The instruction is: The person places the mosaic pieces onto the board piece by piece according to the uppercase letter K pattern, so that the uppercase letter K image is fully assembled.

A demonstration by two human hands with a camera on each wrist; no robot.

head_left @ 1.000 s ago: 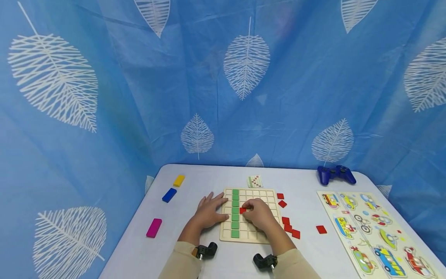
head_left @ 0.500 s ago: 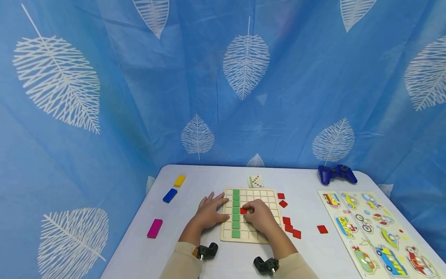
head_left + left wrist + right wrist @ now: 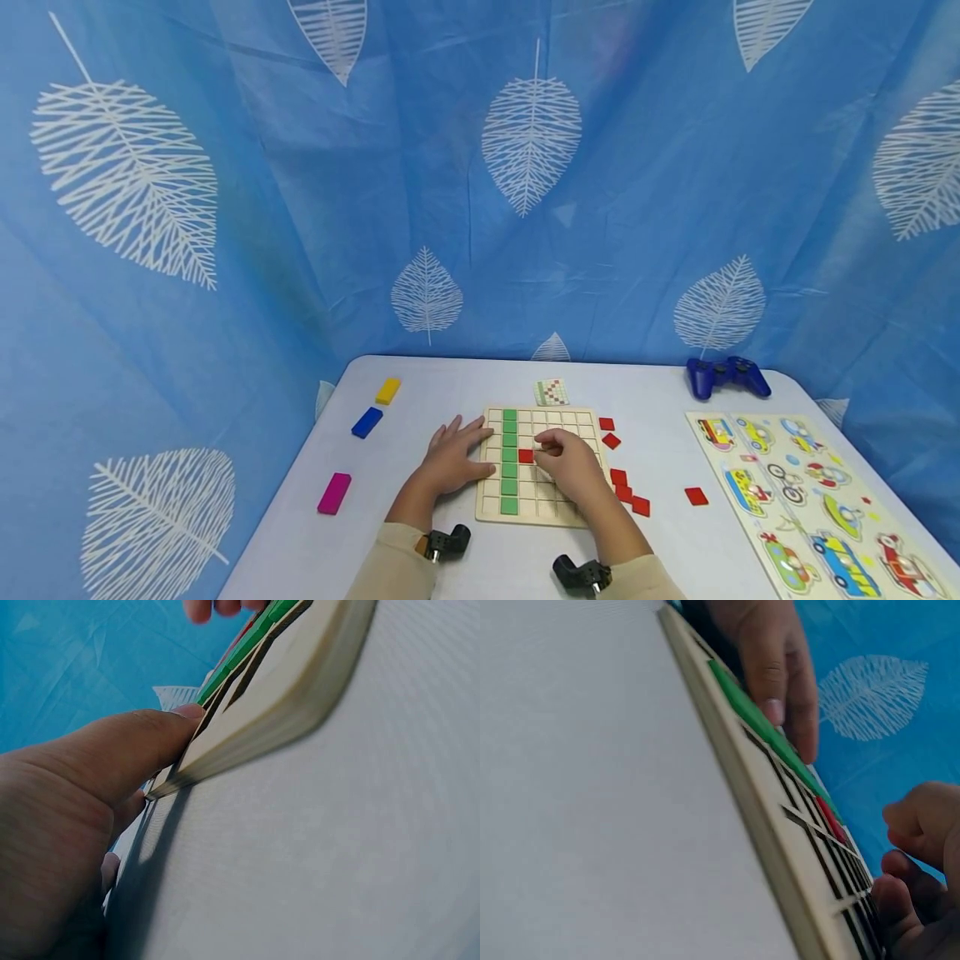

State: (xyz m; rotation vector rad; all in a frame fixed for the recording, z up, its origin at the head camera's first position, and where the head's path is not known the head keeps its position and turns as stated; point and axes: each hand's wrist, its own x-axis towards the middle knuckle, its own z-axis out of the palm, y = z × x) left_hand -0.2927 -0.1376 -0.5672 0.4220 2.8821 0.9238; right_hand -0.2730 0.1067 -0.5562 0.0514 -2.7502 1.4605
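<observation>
A wooden grid board [image 3: 498, 514] lies on the table with a column of green tiles [image 3: 509, 469]. One red tile [image 3: 526, 456] sits in a cell just right of that column. My left hand [image 3: 450, 460] rests on the board's left edge, fingers spread and the thumb near the green tiles. In the left wrist view its thumb [image 3: 161, 731] lies on the rim. My right hand [image 3: 566, 467] is over the board just right of the red tile. Its fingers are loosely bent and hold nothing; in the right wrist view a gap shows between the fingertips [image 3: 900, 817].
Several loose red tiles [image 3: 640, 506] lie right of the board. A small pattern card [image 3: 552, 392] is behind it. Yellow [image 3: 387, 391], blue [image 3: 367, 422] and magenta [image 3: 333, 493] blocks are at left. A game controller [image 3: 727, 377] and a vehicle puzzle board [image 3: 813, 500] stand at right.
My right hand has let go of the red tile and drawn slightly right, leaving it in its cell. The left hand has stayed on the board's edge.
</observation>
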